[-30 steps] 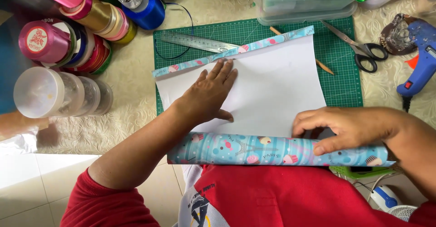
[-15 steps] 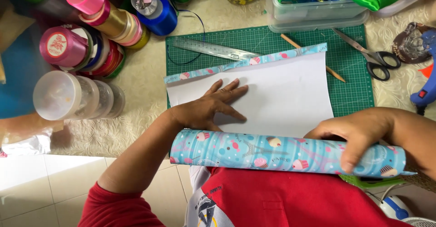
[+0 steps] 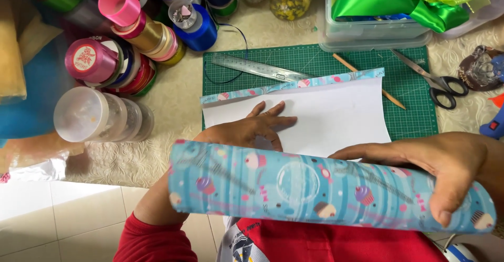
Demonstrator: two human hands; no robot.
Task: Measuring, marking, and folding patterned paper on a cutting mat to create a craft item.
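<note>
Wrapping paper pulled off its roll.
Left hand (image 3: 247,131) lies flat, pinning the unrolled sheet (image 3: 336,115); right hand (image 3: 436,162) grasps the wrapping paper roll (image 3: 315,188), keeping it taut.

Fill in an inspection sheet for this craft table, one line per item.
Surface: green cutting mat on a cream patterned cloth.
Job's things: roll of blue patterned wrapping paper, its white underside spread flat over the mat.
Clutter: clear ruler, scissors, wooden stick, ribbon spools, clear tub of green ribbon, jar.
Grips: left hand pressed flat on the sheet; right hand closed over the roll.
Cables: thin dark cord looping onto the mat's corner.
Surroundings: white floor tiles below the table edge; the person's red sleeve.
</note>
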